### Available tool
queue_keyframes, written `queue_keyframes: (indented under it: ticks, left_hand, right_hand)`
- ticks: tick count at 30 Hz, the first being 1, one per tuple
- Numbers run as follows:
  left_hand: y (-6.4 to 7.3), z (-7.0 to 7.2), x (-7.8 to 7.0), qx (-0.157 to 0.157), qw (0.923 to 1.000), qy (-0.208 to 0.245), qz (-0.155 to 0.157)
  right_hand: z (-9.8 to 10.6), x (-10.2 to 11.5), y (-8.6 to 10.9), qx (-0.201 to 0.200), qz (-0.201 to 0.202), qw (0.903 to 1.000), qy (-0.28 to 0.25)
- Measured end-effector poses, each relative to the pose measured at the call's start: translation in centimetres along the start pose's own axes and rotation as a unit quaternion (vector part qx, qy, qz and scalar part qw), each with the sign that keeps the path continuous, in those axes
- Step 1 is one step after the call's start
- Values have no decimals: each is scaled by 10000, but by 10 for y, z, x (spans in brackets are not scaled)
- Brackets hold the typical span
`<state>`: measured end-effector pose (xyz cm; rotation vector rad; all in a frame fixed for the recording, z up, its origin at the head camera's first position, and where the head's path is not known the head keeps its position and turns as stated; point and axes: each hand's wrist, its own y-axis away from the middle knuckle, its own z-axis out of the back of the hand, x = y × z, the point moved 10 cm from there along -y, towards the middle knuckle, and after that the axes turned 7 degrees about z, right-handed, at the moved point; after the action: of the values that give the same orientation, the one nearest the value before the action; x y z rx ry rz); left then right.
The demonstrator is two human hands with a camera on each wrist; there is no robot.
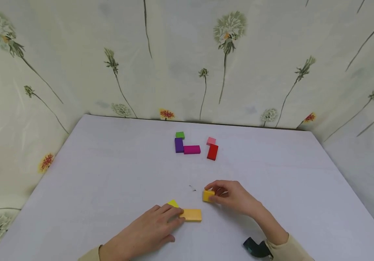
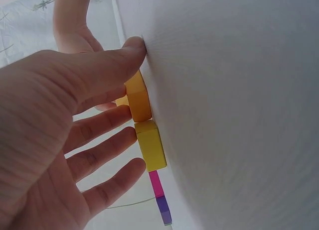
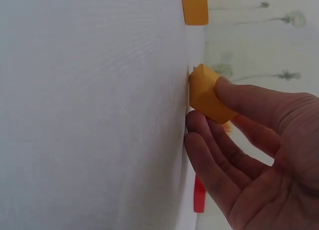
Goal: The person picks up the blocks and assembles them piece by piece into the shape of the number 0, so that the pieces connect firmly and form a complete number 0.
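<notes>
Thumb and fingers of my right hand [image 1: 234, 196] pinch a small yellow-orange block [image 1: 208, 196], low over the white table. In the right wrist view this block [image 3: 207, 94] looks tilted, with the thumb on one face and the lower fingers near the tabletop. To its left, my left hand [image 1: 152, 230] has its fingers fairly straight and its fingertips at a longer orange block [image 1: 193, 215] and a yellow block [image 1: 173, 203]. The left wrist view shows the yellow block [image 2: 151, 148] lying end to end with the orange block [image 2: 139, 101].
Farther back lie a green block [image 1: 180, 135], a purple block [image 1: 179, 145] and a magenta block [image 1: 192, 149], grouped together. Right of them, a pink block [image 1: 211, 140] meets a red block [image 1: 212, 152]. A dark curved object [image 1: 255, 248] shows by the right sleeve. Flowered cloth [image 1: 180, 87] hangs behind.
</notes>
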<state>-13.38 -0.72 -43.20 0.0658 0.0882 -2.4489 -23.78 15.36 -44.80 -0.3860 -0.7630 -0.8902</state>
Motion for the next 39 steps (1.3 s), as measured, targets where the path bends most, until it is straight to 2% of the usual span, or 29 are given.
queue_keyframes:
  ticks: [5,12,18,23,27,34,39]
  left_hand:
    - [0,-2,0,106,9999,31,46]
    - [-1,-5,1,276,9996,75,85]
    - [-1,-6,2,334,9994,11,133]
    - [-2,-7,3,381,9991,14,168]
    - [-1,-7,3,273,9995,10,134]
    - [1,-2,2,-10,10000,1,31]
    - [1,-1,2,-39,10000,-61,22]
  right_hand:
    - [-3,8,1,98,126,9993,343]
    - [-6,10,3,234,61,9983,538]
    - [-1,12,3,-14,125,9966,817]
    - [1,7,3,-129,-170,9947,1007]
    - [0,4,4,-99,-313,9938,1059]
    - [-9,6,4,23,-257,9964,813]
    - [-15,8,4,46,-285,9968,745]
